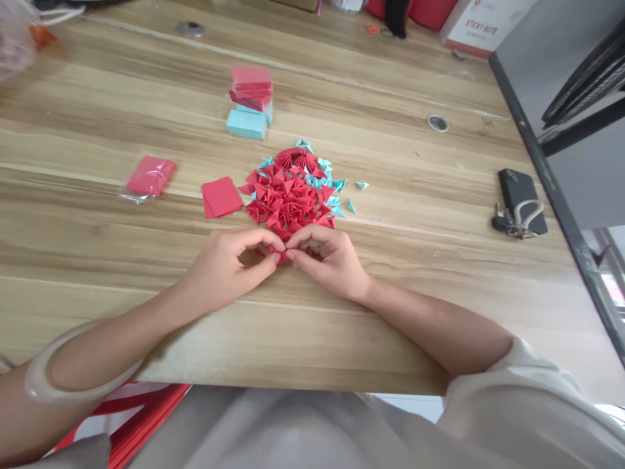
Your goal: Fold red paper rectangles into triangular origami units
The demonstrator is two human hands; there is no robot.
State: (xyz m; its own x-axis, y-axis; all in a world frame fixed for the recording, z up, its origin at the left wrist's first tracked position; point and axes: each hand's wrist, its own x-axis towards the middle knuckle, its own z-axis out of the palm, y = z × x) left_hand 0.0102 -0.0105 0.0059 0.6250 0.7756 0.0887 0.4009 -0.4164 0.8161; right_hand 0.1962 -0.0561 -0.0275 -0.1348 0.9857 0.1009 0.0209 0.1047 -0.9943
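Between the fingertips of my left hand (234, 264) and my right hand (328, 260) is a small folded red paper piece (279, 255), pinched from both sides. Most of it is hidden by my fingers. Just beyond my hands lies a heap of folded red paper triangles (288, 195), with light blue paper triangles (336, 189) along its right and far edges. At the far side of the heap sits a ring-like assembly of red folded pieces (297, 158). Flat red paper sheets (221, 197) lie stacked left of the heap.
Packs of red paper (250, 81) and light blue paper (246, 124) stand behind the heap. A wrapped red pack (150, 176) lies at left. On the right are a black box (522, 195) and keys (518, 227). A sticky note box (483, 26) stands at the back.
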